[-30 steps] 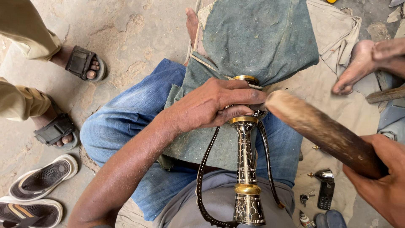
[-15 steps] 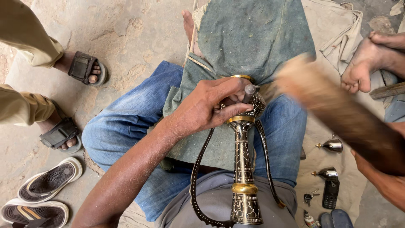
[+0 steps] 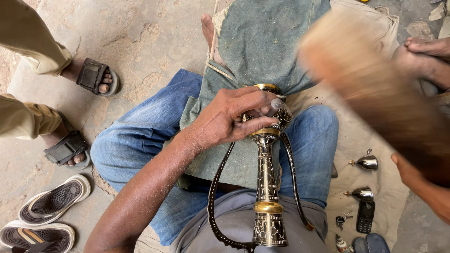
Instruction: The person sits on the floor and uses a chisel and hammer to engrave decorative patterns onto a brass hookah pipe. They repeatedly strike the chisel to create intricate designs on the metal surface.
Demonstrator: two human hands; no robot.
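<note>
— What is being worked on?

— An engraved metal stem (image 3: pixel 266 187), brass and dark, lies lengthwise over the person's lap, on a green cloth (image 3: pixel 262 51) spread across the blue jeans (image 3: pixel 140 140). A thin beaded loop (image 3: pixel 215 206) hangs from it on both sides.

— And the hands?

— The left hand (image 3: pixel 229 119) is closed around the upper end of the stem, fingers wrapped over the knob just below a brass ring (image 3: pixel 267 87). The right hand (image 3: pixel 412 175) is at the right edge, gripping the lower end of a thick wooden club (image 3: pixel 375 89). The club is blurred and stands above the cloth, clear of the stem.

— What lies around?

— On the pale sheet (image 3: pixel 365 140) to the right sit two small bell-shaped metal pieces (image 3: pixel 365 162), one below the other, then a dark mobile phone (image 3: pixel 365 217) and a bunch of keys (image 3: pixel 343 219) just beside it. Another person's bare foot (image 3: pixel 422 56) rests at the upper right.

— On the other side?

— On the dusty floor (image 3: pixel 140 37), someone in tan trousers (image 3: pixel 28 42) stands in dark sandals (image 3: pixel 96 76). A pair of empty slippers (image 3: pixel 47 215) lies at the lower left.
</note>
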